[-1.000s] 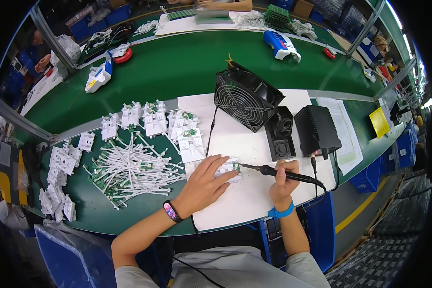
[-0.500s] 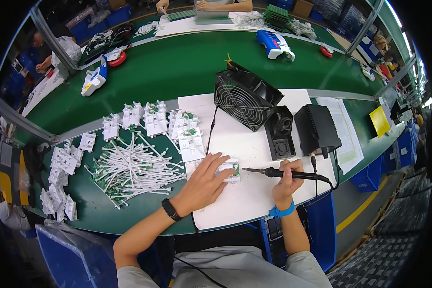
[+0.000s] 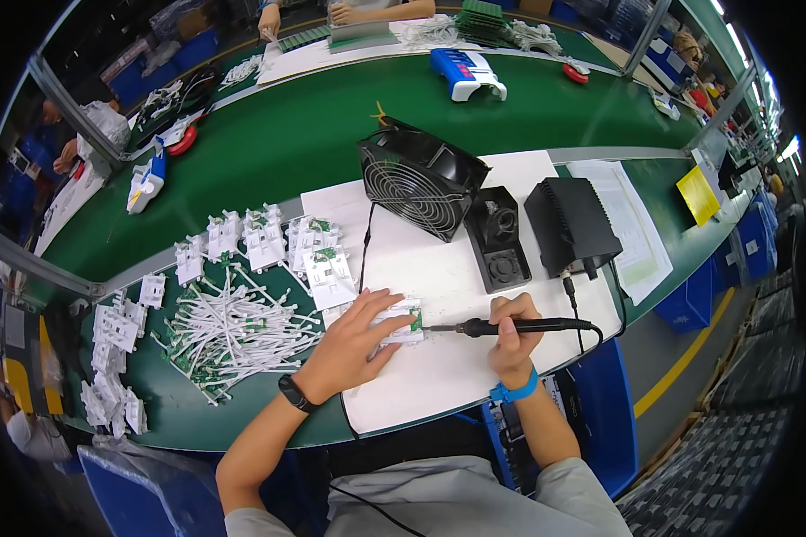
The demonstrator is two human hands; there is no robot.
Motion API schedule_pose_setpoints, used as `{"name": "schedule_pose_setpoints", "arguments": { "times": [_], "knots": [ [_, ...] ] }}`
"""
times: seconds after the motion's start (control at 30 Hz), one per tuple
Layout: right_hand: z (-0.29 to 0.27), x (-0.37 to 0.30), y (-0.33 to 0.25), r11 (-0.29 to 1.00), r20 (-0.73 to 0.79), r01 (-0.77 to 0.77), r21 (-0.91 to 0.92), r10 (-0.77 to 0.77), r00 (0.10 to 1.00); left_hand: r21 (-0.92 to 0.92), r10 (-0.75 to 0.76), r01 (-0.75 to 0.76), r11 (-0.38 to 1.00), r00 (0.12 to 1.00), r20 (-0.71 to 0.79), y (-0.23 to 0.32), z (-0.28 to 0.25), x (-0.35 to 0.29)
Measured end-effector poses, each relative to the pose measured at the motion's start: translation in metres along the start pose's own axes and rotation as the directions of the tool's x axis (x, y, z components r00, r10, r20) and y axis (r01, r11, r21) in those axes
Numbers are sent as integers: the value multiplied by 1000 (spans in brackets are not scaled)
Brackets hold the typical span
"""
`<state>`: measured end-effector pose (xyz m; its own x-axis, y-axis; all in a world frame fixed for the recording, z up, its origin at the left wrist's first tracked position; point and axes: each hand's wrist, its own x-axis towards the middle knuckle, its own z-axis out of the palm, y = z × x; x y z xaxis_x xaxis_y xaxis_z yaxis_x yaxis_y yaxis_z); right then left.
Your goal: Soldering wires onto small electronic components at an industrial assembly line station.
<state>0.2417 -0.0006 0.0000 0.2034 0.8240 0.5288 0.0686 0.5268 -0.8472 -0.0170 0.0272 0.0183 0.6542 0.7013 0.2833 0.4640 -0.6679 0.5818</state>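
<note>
My left hand [image 3: 354, 345] lies over a small white plastic housing [image 3: 388, 313], its fingers spread across the piece and holding it on the white sheet. At the housing's right end a green circuit board [image 3: 415, 319] shows; the rest is partly hidden under my fingers. My right hand [image 3: 513, 345] is closed around the black handle of a soldering iron [image 3: 484, 328]. The iron lies nearly level, its tip pointing left at the board's right edge; whether it touches cannot be made out. Left of my left hand is a heap of white cables [image 3: 237, 327] with green boards.
More white housings [image 3: 331, 277] line the back and left of the bench. A black fan [image 3: 421, 179], a soldering iron stand [image 3: 497, 242] and a black power unit [image 3: 571, 228] stand behind my right hand. Papers [image 3: 622, 224] lie at right. Across the green belt, another person's hands work.
The whole view has shifted, so the bench sits further left in it. My right hand has brought the iron's tip slightly closer to the board's edge. My left hand keeps its hold.
</note>
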Motion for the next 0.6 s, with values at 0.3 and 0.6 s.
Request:
{"name": "schedule_pose_setpoints", "arguments": {
  "times": [0.3, 0.6],
  "knots": [
    [-1, 4, 6, 993, 34, 116, -11, -116, 993, -25, -10, 10, 1000, 1000, -18, 2, 1, 2],
    [-4, 7, 4, 986, 91, 162, -27, -159, 983, -6, -4, 4, 1000, 1000, -17, 4, 0, 1]
  ]
}}
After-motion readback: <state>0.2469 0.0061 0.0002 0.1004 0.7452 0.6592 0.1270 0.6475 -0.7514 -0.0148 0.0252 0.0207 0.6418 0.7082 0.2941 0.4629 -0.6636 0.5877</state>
